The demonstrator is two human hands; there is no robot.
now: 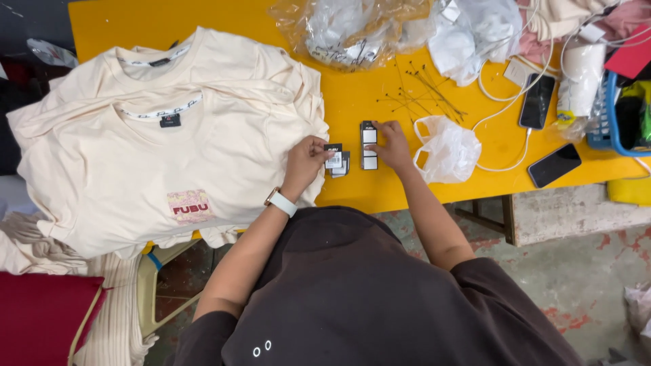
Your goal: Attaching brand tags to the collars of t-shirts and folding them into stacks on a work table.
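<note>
My left hand [306, 163], with a white wristband, pinches a small black-and-white hang tag [333, 156] at the edge of a stack of cream T-shirts [156, 142]. A few more tags lie just under it. My right hand [391, 145] rests its fingertips on a short row of similar tags [368, 144] lying on the yellow table [352, 183]. The top shirt has a black neck label and a small pink printed patch low on its front.
Thin black tag fasteners [424, 91] lie scattered behind the tags. A white plastic bag [447, 149] sits to the right, clear bags [352, 27] at the back. Two phones [539, 100] [554, 165] with white cables and a blue basket [620, 112] are at right. More cream fabric hangs at left.
</note>
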